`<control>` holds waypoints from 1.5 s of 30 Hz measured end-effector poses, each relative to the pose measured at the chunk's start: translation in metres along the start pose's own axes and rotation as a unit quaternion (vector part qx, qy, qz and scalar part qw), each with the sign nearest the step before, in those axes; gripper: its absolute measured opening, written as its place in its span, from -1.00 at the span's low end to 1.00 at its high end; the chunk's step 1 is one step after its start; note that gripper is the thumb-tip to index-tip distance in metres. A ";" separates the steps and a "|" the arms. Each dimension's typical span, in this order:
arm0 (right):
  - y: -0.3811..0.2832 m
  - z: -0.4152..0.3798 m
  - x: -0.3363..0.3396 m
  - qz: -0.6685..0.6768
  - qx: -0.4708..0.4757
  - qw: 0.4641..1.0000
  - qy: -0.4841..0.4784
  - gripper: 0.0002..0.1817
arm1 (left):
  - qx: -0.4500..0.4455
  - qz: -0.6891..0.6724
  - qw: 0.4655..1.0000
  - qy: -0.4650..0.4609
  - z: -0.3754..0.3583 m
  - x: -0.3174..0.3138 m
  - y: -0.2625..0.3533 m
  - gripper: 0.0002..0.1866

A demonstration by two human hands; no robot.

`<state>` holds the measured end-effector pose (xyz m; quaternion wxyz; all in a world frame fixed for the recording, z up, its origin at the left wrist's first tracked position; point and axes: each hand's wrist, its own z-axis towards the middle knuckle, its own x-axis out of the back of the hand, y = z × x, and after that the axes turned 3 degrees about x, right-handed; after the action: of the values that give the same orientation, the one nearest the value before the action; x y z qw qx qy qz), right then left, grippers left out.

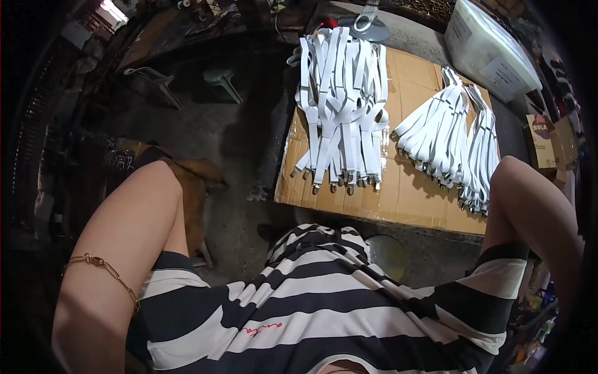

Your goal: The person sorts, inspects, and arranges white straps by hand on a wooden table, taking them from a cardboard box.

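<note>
Neither of my hands shows; both arms are bent, with the elbows forward, and the hands are outside the picture. A chain bracelet (106,267) circles my left arm. Before me, a thick pile of white elastic suspenders (339,112) with metal clips lies on a cardboard-covered table (414,193). To its right are fanned bundles of white clip straps (439,128), their clips toward me. My right elbow is nearest to these bundles in the view.
Scissors with a white handle (362,23) lie behind the pile. A translucent plastic bin (489,53) stands at the back right, with a printed carton (542,140) nearer. On the left floor are a plastic stool (221,81) and a chair-like frame (152,81).
</note>
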<state>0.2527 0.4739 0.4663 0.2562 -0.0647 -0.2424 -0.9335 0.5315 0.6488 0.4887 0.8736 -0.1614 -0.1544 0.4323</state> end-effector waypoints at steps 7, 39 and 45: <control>0.007 -0.006 0.001 0.017 0.008 1.000 0.012 -0.74 | -0.002 0.015 1.000 -0.003 -0.001 -0.005 0.003 -0.59; 0.015 -0.408 -0.260 -0.309 -0.787 0.500 -0.189 -0.57 | 0.824 -0.163 0.507 -0.194 -0.342 0.002 0.135 -0.67; 0.022 -0.397 -0.244 -0.111 -0.894 0.430 0.064 -0.47 | 0.761 -0.235 0.535 -0.281 -0.355 0.011 0.123 -0.73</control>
<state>0.4753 0.3736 0.0692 -0.0354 -0.1698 0.7396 -0.6503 0.5964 0.6757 0.1189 0.6485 0.7366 -0.0367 0.1884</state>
